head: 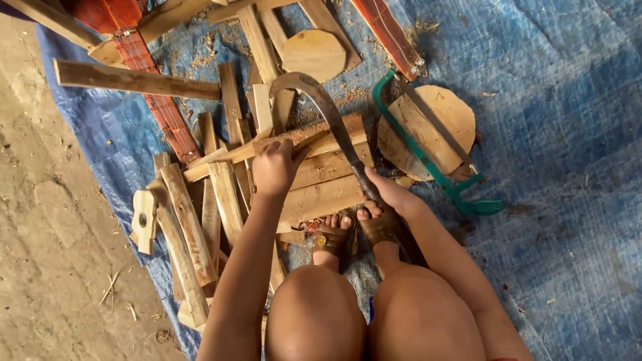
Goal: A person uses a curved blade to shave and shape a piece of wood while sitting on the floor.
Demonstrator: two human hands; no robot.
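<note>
My left hand (pixel 274 167) grips a long pale wood strip (pixel 314 132) that lies across a heap of cut planks. My right hand (pixel 389 192) is closed around the handle of a curved, rusty sickle-like blade (pixel 321 97). The blade arches up and left over the strip, its edge resting against the wood near my left hand. My knees and two sandalled feet (pixel 354 234) sit just below the planks, toes touching the nearest board.
Several wood offcuts (pixel 194 227) are piled to the left on a blue tarp (pixel 548 120). A green-framed hacksaw (pixel 428 154) lies on a round wood disc (pixel 441 120). Another disc (pixel 314 53) and an orange strap (pixel 157 100) lie further back. Bare ground (pixel 47 234) is at left.
</note>
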